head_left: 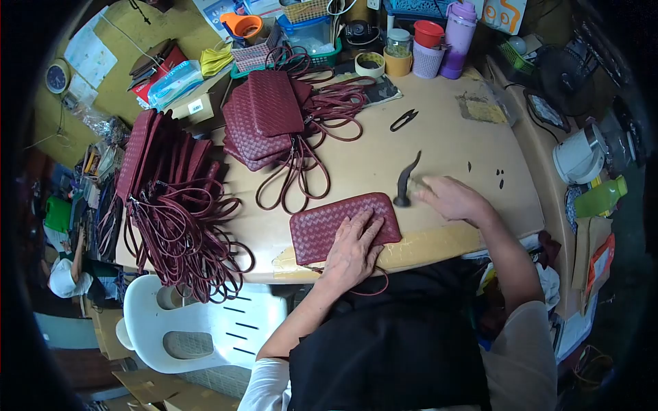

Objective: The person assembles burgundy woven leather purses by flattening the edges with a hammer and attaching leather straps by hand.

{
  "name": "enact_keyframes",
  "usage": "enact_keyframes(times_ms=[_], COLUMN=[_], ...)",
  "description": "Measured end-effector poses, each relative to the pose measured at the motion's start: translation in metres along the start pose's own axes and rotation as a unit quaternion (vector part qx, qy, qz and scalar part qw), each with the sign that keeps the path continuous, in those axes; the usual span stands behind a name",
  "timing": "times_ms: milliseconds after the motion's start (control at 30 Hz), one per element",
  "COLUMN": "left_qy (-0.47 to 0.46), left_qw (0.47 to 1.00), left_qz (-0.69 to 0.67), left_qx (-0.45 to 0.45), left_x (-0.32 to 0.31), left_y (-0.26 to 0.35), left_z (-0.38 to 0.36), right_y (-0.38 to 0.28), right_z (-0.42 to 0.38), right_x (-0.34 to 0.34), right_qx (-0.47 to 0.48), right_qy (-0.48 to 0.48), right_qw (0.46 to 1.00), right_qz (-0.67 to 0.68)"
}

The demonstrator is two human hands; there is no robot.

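Note:
A burgundy woven wallet (315, 233) lies flat near the front edge of the table, its thin wrist strap (384, 282) hanging over the edge. My left hand (354, 241) rests on top of it, fingers stretched out and slightly apart. Just right of the wallet, my right hand (452, 197) is closed around the light handle of a hammer (408, 181). The hammer's dark head has a flat round face at one end and a curved, tapering claw at the other. Motion blurs the handle and fingers a little.
Stacked burgundy wallets (274, 103) and a bundle with looped straps (185, 226) occupy the left side. Black thread snips (404, 120) lie farther back, near a tape roll (370, 65) and a purple bottle (458, 41). A white chair (267, 315) stands at front left; a person (68, 281) is beyond.

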State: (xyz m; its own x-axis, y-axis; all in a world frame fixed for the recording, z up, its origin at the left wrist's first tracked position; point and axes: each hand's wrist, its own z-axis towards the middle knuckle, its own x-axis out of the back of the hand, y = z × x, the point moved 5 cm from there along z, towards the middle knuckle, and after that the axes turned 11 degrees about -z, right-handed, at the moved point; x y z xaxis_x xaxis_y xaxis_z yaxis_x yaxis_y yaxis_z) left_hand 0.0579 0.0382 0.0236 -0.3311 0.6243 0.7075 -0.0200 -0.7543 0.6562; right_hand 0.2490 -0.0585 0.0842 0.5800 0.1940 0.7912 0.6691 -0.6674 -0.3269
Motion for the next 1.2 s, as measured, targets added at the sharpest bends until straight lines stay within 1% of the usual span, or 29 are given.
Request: enact_keyframes(times_ms=[33,67,100,133,167,233,267,300,333,367,433,467,500,533,567,600,633,700,733,800,833,900,933,967,1033,1067,1100,1167,1200], left_qy=[0.021,0.040,0.039,0.035,0.031,0.050,0.030,0.008,-0.117,-0.126,-0.160,-0.162,-0.136,-0.107,-0.106,-0.044,0.018,0.009,0.013,0.016,0.014,0.013,0.018,0.023,0.026,0.028,0.033,0.031,0.030], left_qw=[0.999,0.998,0.998,0.999,0.998,0.996,0.997,0.998,0.990,0.964,0.936,0.936,0.955,0.970,0.970,0.993,0.997,0.997,0.998,0.999,0.999,0.999,0.999,0.999,0.999,0.999,0.999,0.999,0.999], left_qz=[-0.023,-0.049,-0.051,-0.009,0.037,0.054,0.035,0.014,-0.017,-0.115,-0.093,-0.092,-0.080,-0.066,-0.066,0.006,0.080,0.072,0.054,0.033,0.033,0.035,0.032,0.030,0.030,0.028,0.028,0.030,0.029], left_qx=[0.006,0.014,0.017,-0.012,-0.044,-0.051,-0.056,-0.061,-0.071,-0.202,-0.299,-0.299,-0.253,-0.208,-0.209,-0.113,-0.013,-0.026,-0.024,-0.019,-0.019,-0.017,-0.018,-0.019,-0.014,-0.011,-0.009,0.003,0.004], left_x=[0.002,0.003,0.000,-0.002,-0.004,-0.008,-0.010,-0.010,-0.018,-0.024,-0.034,-0.030,-0.020,-0.013,-0.010,-0.004,0.004,0.002,0.001,0.000,0.001,0.003,0.003,0.003,0.004,0.005,0.004,0.005,0.005], left_y=[-0.002,-0.004,-0.006,-0.005,-0.005,-0.004,-0.005,-0.005,-0.003,0.013,0.040,0.046,0.049,0.047,0.044,0.031,0.016,0.005,0.003,0.002,0.003,0.002,0.002,0.003,0.004,0.005,0.007,0.006,0.006], left_z=[0.001,0.000,-0.001,-0.002,-0.002,-0.003,-0.004,-0.004,-0.004,-0.004,-0.010,-0.012,-0.007,0.000,-0.002,-0.004,-0.009,-0.014,-0.015,-0.017,-0.015,-0.014,-0.014,-0.015,-0.014,-0.013,-0.012,-0.013,-0.013], right_y=[-0.002,0.000,0.008,0.009,0.015,0.012,0.016,0.015,0.019,0.025,0.035,0.040,0.043,0.046,0.048,0.046,0.043,0.021,0.007,-0.030,-0.039,-0.057,-0.058,-0.053,-0.056,-0.047,-0.051,-0.059,-0.062], right_z=[0.005,0.011,0.012,0.019,0.018,0.012,0.009,0.008,0.006,0.005,0.016,0.020,0.020,0.019,0.015,0.011,0.008,-0.002,-0.008,-0.009,-0.005,0.000,0.010,0.023,0.033,0.035,0.030,0.021,0.020], right_x=[-0.010,-0.017,-0.025,-0.042,-0.042,-0.031,-0.024,-0.020,-0.010,-0.003,-0.007,-0.012,-0.013,-0.009,-0.009,-0.007,-0.005,0.005,0.013,0.019,0.017,0.018,0.006,-0.008,-0.024,-0.015,0.003,0.026,0.030], right_qx=[0.000,0.014,0.027,0.012,0.015,0.052,0.080,0.080,0.018,-0.044,-0.040,-0.065,-0.090,-0.090,-0.066,-0.042,-0.042,0.084,0.084,0.120,0.121,0.157,0.189,0.191,0.188,0.201,0.203,0.178,0.137], right_qy=[0.002,0.158,0.307,0.211,0.211,0.148,0.199,0.202,0.243,0.281,0.292,0.260,0.229,0.234,0.247,0.257,0.256,0.226,0.225,0.146,0.143,0.215,0.257,0.256,0.183,0.145,0.144,0.174,0.168], right_qw=[1.000,0.980,0.922,0.976,0.976,0.987,0.976,0.975,0.970,0.959,0.955,0.963,0.968,0.967,0.965,0.963,0.963,0.970,0.970,0.982,0.982,0.964,0.947,0.947,0.960,0.964,0.963,0.952,0.973], right_qz=[0.001,0.122,0.235,0.051,0.051,-0.022,-0.035,-0.033,-0.011,0.010,-0.011,-0.024,-0.037,-0.039,-0.057,-0.075,-0.074,-0.042,-0.041,0.003,0.004,0.015,0.036,0.037,-0.095,-0.099,-0.103,-0.176,-0.075])
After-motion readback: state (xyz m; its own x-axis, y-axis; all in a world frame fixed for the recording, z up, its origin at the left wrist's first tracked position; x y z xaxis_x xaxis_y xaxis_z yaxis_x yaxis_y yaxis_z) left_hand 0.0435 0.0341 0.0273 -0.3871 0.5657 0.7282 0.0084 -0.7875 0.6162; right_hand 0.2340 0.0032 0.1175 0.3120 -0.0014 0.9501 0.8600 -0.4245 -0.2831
